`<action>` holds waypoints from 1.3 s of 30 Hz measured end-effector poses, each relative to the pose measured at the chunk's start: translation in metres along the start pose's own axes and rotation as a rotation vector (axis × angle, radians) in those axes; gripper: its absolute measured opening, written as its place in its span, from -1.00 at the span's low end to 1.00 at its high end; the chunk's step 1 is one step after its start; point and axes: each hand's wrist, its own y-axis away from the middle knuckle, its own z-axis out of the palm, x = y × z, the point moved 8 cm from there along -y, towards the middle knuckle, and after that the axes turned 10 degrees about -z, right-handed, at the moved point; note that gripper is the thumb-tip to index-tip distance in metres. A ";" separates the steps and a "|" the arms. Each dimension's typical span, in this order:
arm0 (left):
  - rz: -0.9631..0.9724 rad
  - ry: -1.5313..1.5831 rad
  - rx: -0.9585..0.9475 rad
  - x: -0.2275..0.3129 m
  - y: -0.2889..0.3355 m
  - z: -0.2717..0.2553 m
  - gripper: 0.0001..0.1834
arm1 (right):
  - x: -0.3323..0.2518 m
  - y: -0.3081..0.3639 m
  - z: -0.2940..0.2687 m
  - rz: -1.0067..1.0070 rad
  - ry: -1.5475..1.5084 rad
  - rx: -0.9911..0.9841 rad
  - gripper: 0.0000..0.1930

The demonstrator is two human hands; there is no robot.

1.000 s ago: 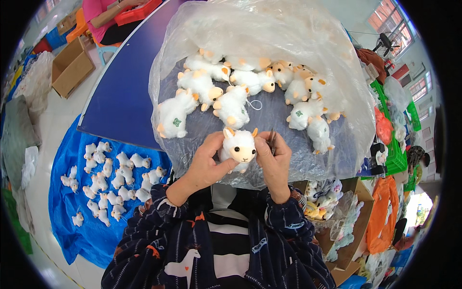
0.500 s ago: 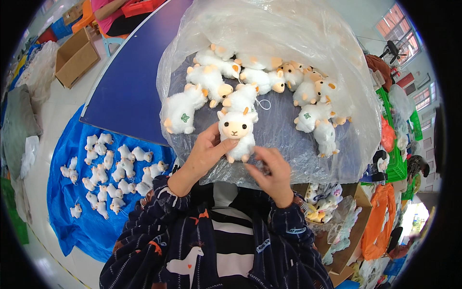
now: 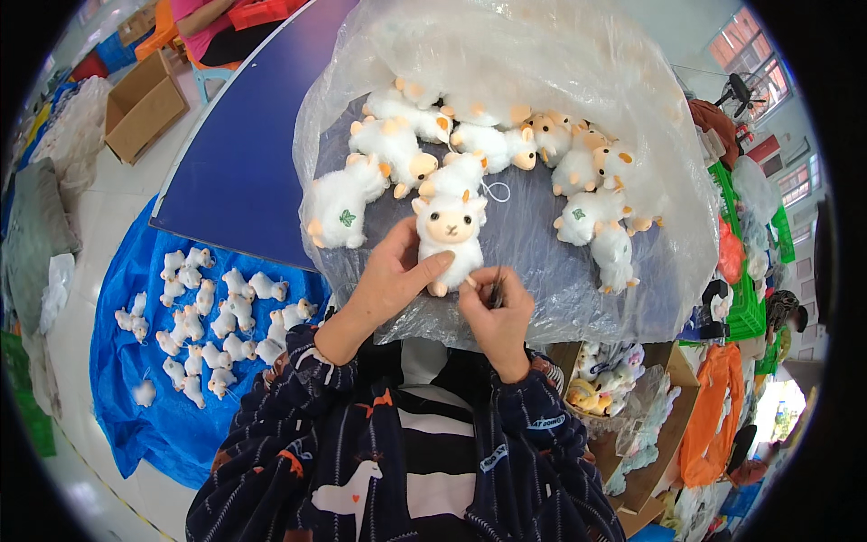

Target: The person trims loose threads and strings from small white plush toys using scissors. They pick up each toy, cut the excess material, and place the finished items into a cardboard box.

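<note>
At the hub of the dial, just in front of my chest, a white plush toy sits head-up in my left hand, which grips it from eight o'clock, thumb laid over its body. What has just changed is my right hand: half a second ago it was apart from the toy with fingers spread, and now it has closed in from about five o'clock, thumb and forefinger pinched at the low foot on that side, with a dark tool tucked in the same fingers, too small for me to tell its kind. Both hands now bear on one piece, so I judge the work has turned to close handling at the foot. The toy looks fluffy and well rounded, with a peach face tipped up at me, two round dark eyes, a small brown nose and mouth, an orange tip on its crown and peach feet. Just beyond, from ten round to two o'clock, other white plush toys lie every which way inside a clear plastic bag, a white loop among them, all on a blue table. Out at eight o'clock, small white toys cover a blue sheet. Farther off, an open carton stands at ten o'clock, and a co-worker in pink sits at eleven.
</note>
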 end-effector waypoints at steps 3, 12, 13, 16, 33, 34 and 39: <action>0.409 -0.669 0.341 0.038 0.026 -0.011 -0.41 | 0.009 -0.001 -0.007 0.080 -0.122 0.096 -0.88; 0.826 -1.025 0.166 0.048 0.046 0.028 -0.62 | 0.017 -0.009 -0.004 0.111 -0.171 0.067 -0.88; 0.851 -1.028 0.167 0.048 0.045 0.029 -0.64 | 0.016 -0.010 -0.004 0.103 -0.178 0.063 -0.88; 0.805 -0.968 0.173 0.044 0.040 0.024 -0.70 | 0.012 -0.011 0.000 0.091 -0.188 0.044 -0.89; 0.162 -0.326 -0.031 0.010 0.005 0.008 -0.64 | 0.007 -0.019 -0.005 0.160 -0.378 -0.003 -0.85; 0.166 -0.300 -0.026 0.011 0.005 0.011 -0.64 | 0.001 -0.016 -0.008 0.092 -0.312 0.025 -0.84; 0.160 -0.299 -0.001 0.011 0.008 0.017 -0.64 | -0.040 -0.007 -0.008 -0.550 0.297 -0.022 -0.69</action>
